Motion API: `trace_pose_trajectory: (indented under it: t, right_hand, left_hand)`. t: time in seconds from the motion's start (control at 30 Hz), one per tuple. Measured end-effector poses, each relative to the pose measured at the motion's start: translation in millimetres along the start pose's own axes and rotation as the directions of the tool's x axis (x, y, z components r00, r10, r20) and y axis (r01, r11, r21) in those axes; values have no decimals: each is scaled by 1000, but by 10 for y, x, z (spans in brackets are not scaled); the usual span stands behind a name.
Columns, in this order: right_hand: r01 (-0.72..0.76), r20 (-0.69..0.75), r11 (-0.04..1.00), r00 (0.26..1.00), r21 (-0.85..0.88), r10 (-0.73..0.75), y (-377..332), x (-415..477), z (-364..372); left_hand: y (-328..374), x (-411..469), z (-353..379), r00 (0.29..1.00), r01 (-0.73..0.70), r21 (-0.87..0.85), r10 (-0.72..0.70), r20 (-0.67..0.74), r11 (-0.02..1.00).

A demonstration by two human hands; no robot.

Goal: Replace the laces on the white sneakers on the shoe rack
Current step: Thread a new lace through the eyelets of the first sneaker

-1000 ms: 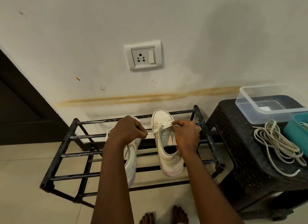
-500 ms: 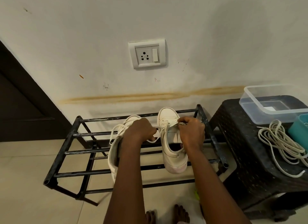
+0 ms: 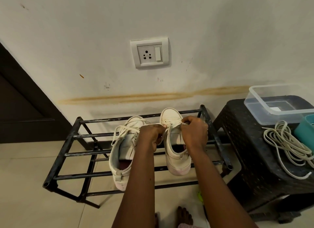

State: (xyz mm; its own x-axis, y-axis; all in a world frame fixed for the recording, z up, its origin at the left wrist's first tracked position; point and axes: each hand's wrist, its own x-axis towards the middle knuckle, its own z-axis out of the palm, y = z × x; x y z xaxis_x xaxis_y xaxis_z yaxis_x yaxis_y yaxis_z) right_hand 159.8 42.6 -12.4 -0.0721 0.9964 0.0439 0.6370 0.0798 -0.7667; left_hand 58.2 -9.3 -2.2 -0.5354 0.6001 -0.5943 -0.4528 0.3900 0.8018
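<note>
Head view: left hand (image 3: 151, 136) and right hand (image 3: 195, 134) each pinch the lace (image 3: 172, 126) of the right sneaker (image 3: 176, 160), which sits directly beneath the grip on the shoe rack (image 3: 68, 143). It is probably best to work one eyelet at a time, pulling along the lace so the shoe stays put. Since a second ago the left hand has closed toward the right, uncovering the left sneaker (image 3: 122, 153).

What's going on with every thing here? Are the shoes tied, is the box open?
Left sneaker: laces loose, untied.
Right sneaker: lace held by both hands.
Left hand: pinches the lace.
Right hand: pinches the lace.
Clear box: open, no lid.
Spare laces: loose heap on the stool.
Wall socket: nothing plugged in.
</note>
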Motion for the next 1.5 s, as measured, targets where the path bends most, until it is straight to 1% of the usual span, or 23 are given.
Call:
trace_pose_trajectory:
  t: [0.1, 0.27, 0.43, 0.53, 0.6, 0.67, 0.7, 0.77, 0.87, 1.0, 1.07, 1.17, 1.23, 1.3, 1.33, 1.4, 1.5]
  right_hand:
    - [-11, 8, 1000, 1000, 10, 11, 10, 10, -10]
    - [-10, 23, 1000, 1000, 3, 10, 17, 24, -1]
    - [-28, 6, 999, 1000, 26, 28, 17, 17, -10]
    - [-3, 50, 1000, 999, 8, 3, 14, 20, -20]
    - [49, 123, 999, 991, -3, -48, 9, 38, -40]
    - [113, 196, 993, 974, 12, -114, -27, 54, -92]
    - [147, 210, 989, 966, 27, -149, -60, 61, -124]
    - [211, 195, 975, 956, 72, -221, -152, 64, -182]
    - [261, 202, 953, 936, 151, -288, -305, 34, -214]
    - [307, 250, 928, 901, 209, -354, -454, -28, -201]
    - [301, 283, 915, 883, 267, -373, -511, -59, -207]
    - [248, 331, 897, 866, 367, -375, -574, -94, -227]
    - [186, 328, 868, 873, 461, -361, -621, -111, -242]
    - [95, 314, 801, 887, 591, -337, -669, -129, -261]
    - [71, 301, 774, 896, 629, -327, -684, -126, -262]
    - [63, 277, 763, 910, 644, -308, -705, -130, -266]
    - [62, 265, 786, 923, 615, -280, -670, -117, -269]
  left_hand:
    - [1, -16, 33, 1000, 19, -89, -20, -9, 996]
    - [19, -6, 23, 999, 47, -109, -48, -6, 993]
    - [11, -31, 45, 999, 52, -136, -54, -10, 989]
    - [34, -52, 33, 999, 35, -137, -32, 22, 990]
    - [58, -40, 1, 998, 10, -143, -2, 56, 990]
    - [90, -18, -45, 997, -35, -140, 45, 68, 990]
    - [111, -13, -70, 995, -67, -132, 76, 63, 989]
    - [169, -40, -108, 989, -136, -131, 142, 37, 982]
    - [263, -141, -131, 963, -266, -128, 269, 7, 955]
    - [377, -281, -124, 899, -434, -105, 437, 2, 895]
    - [425, -338, -121, 846, -532, -74, 533, 3, 844]
    - [483, -393, -130, 755, -656, -7, 656, 23, 755]
    - [509, -415, -146, 732, -681, 5, 680, 51, 732]
    - [516, -421, -155, 748, -658, -26, 658, 86, 752]
    - [516, -427, -155, 762, -638, -50, 640, 103, 768]
    - [514, -446, -150, 776, -615, -75, 620, 116, 785]
    - [527, -468, -161, 761, -639, -73, 643, 83, 766]
